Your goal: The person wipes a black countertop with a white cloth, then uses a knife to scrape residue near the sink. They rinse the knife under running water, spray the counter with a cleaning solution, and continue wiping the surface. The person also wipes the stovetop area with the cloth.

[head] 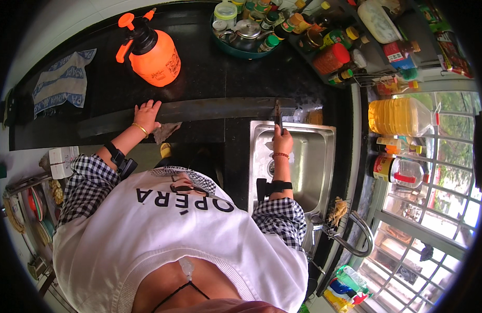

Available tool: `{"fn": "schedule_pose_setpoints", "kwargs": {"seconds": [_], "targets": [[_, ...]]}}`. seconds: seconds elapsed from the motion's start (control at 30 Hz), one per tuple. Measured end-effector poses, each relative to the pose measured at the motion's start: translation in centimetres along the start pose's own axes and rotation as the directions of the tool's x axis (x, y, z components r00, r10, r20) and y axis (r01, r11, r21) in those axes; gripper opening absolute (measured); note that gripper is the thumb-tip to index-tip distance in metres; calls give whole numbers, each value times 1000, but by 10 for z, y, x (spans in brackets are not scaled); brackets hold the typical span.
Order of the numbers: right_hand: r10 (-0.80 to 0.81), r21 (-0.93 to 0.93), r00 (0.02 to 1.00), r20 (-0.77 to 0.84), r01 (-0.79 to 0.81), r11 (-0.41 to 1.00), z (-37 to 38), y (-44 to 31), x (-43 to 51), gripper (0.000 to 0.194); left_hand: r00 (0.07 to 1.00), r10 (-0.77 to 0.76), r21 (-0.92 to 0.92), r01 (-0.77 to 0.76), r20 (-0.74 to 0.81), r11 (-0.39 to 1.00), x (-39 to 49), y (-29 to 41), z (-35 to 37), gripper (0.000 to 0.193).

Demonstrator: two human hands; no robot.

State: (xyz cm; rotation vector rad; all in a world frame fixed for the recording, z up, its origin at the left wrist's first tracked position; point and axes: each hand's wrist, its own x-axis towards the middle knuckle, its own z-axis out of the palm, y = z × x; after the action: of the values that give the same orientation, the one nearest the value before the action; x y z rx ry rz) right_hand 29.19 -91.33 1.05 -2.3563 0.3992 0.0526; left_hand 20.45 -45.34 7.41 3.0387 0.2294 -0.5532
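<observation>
A long dark strip (209, 109) lies across the black countertop in front of me. My left hand (147, 115) rests on its left part, palm down, with the thumb apart from the fingers. Just below that hand, a crumpled brown-grey rag (166, 132) hangs at the counter's front edge. My right hand (283, 141), over the far side of the steel sink (315, 168), grips a narrow tool with a dark handle (278, 119). Its brownish tip reaches over the right end of the strip; the exact kind of tool is unclear.
An orange pressure sprayer (156, 58) and a blue-and-white cloth (64, 82) occupy the back counter. Behind the sink, a green tray (241, 53) holds jars and a metal pot. A curved faucet (362, 234) and a large oil bottle (399, 117) stand by the window.
</observation>
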Motion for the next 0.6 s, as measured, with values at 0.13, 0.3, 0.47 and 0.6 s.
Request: {"fn": "schedule_pose_setpoints", "kwargs": {"seconds": [0.13, 0.3, 0.47, 0.6], "targets": [[95, 260, 977, 190, -144, 955, -4, 16, 6, 45, 1000, 14, 3, -14, -13, 1000, -3, -1, 0, 80], [120, 205, 991, -65, -105, 973, 9, 1, -11, 47, 1000, 8, 8, -8, 1, 1000, -3, 0, -1, 80], [-75, 48, 942, 327, 62, 997, 19, -22, -24, 46, 1000, 2, 13, -2, 10, 1000, -3, 1, -1, 81], [129, 130, 985, -115, -114, 985, 7, -26, -22, 46, 1000, 15, -3, -15, 5, 1000, -3, 0, -1, 79]]}}
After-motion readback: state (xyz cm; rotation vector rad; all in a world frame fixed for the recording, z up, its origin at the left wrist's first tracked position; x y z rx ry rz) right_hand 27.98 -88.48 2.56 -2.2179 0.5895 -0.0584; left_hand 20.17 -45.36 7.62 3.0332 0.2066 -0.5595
